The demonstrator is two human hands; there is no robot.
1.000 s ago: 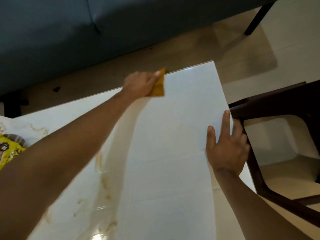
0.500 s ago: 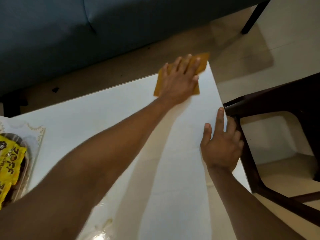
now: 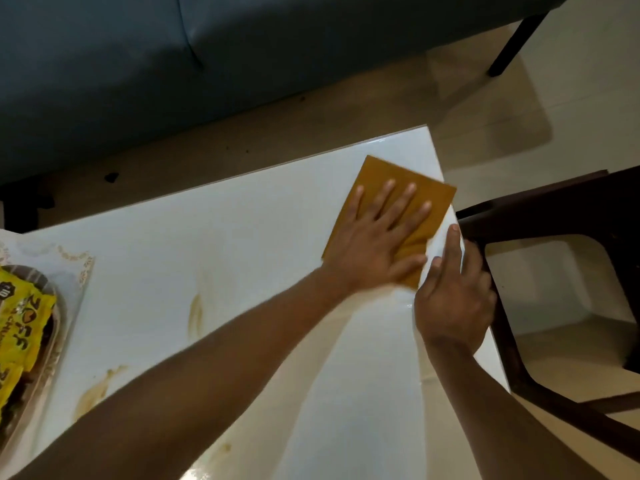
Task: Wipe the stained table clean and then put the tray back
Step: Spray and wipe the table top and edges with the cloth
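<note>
Fingers (image 3: 391, 206) of left hand (image 3: 370, 251) splayed flat, pressing square mustard cloth (image 3: 377, 178) to scrub | right hand (image 3: 453, 303) beside them, open, bracing glossy white tabletop (image 3: 242, 230) edge

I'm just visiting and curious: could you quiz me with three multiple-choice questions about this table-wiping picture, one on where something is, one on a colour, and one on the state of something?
1. Where does the cloth lie on the table?
A. Near the far right corner
B. In the middle
C. On the tray

2. What colour is the cloth?
A. Blue
B. Mustard yellow
C. White

3. What is the state of the table top?
A. Spotless
B. Covered by a sheet
C. Brown stains remain

Answers:
1. A: the cloth sits by the far right corner, one corner poking past the table's right edge, under the flat left hand, while the right hand rests on that edge.
2. B: it is a mustard-yellow square.
3. C: brown smears show left of the left forearm, near the tray.
</note>
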